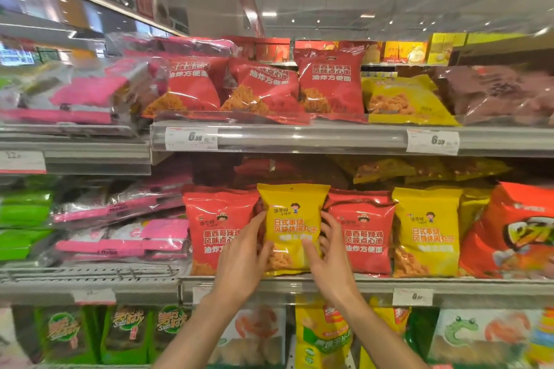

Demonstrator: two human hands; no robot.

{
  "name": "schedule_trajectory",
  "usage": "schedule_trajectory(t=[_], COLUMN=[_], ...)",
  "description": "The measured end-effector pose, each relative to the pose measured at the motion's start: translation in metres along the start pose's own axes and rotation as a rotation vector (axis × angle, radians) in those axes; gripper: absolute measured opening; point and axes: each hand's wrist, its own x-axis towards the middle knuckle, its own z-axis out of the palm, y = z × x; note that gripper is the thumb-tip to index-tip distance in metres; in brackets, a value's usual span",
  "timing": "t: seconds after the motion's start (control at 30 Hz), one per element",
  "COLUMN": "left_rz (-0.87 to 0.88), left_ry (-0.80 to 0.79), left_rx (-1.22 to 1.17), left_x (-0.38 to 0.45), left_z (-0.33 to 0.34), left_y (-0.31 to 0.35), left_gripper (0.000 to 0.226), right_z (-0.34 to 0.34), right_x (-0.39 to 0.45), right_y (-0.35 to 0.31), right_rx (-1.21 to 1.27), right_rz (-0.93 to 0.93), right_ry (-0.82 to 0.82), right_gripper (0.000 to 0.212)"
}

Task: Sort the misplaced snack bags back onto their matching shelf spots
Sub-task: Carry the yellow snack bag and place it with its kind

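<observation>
Standing upright at the centre of the frame, a yellow snack bag [292, 226] sits on the middle shelf [371, 286] between two red snack bags: one [214, 228] just to its left and one [364, 232] just to its right. The left hand [244, 260] grips the yellow bag's left edge, its thumb lying across the lower front. The right hand [328, 257] grips the right edge, thumb likewise on the front and fingers curled round the side. Further right on the same shelf stands a second yellow bag [425, 231] of the same design, beside an orange bag [509, 231]. On the upper shelf [311, 138], three red bags [263, 87] lie left of another yellow bag [404, 100].
</observation>
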Motion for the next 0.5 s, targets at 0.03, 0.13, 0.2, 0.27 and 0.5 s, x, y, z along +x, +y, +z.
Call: schedule_trajectory(t=[0.03, 0.13, 0.2, 0.27, 0.5], left_rz=[0.000, 0.005, -0.007, -0.014, -0.032], left_ry=[-0.011, -0.065, -0.083, -0.093, -0.058], left_rx=[0.010, 0.053, 0.038, -0.001, -0.168], left_x=[0.000, -0.004, -0.006, -0.007, -0.020], left_z=[0.001, 0.004, 0.005, 0.005, 0.004], left_y=[0.000, -0.003, -0.005, -0.006, -0.010], left_gripper=[0.063, 0.063, 0.064, 0.065, 0.062], right_z=[0.000, -0.005, -0.010, -0.016, -0.045], right_x=[0.000, -0.006, -0.008, -0.007, -0.009], right_y=[0.001, 0.002, -0.001, -0.002, -0.005], right_rx=[-0.023, -0.098, -0.126, -0.142, -0.090], right_rz=[0.008, 0.048, 0.066, 0.096, 0.152], right_ry=[-0.014, -0.082, -0.129, -0.171, -0.208], right_gripper=[0.058, 0.061, 0.066, 0.070, 0.046])
